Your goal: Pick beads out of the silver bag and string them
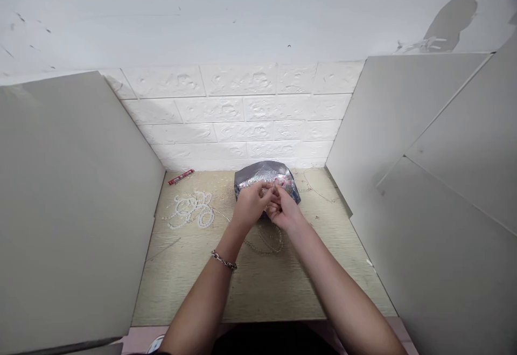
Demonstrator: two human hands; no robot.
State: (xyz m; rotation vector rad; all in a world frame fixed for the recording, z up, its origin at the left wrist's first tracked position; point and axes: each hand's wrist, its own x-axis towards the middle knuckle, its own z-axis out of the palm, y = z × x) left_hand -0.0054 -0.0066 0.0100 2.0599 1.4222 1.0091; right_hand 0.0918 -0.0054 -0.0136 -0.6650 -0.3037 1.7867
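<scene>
My left hand (252, 202) and my right hand (286, 208) meet at the middle of the tabletop, fingertips pinched close together. Whatever they pinch is too small to make out. Just behind and below them sits a shiny silver pouch (262, 171), partly covered by my fingers. A strand of small pale beads (264, 251) loops on the table below my hands; its upper part is hidden by them. To the left lie several coils of white beads (189, 210). A chain bracelet (223, 260) circles my left wrist.
The wooden tabletop (194, 285) has grey panels on the left (72, 199) and right (424, 209), with a white brick-patterned wall (226, 110) behind. A red packet (181, 176) lies at the back left. A thin chain (319, 193) rests right of the pouch.
</scene>
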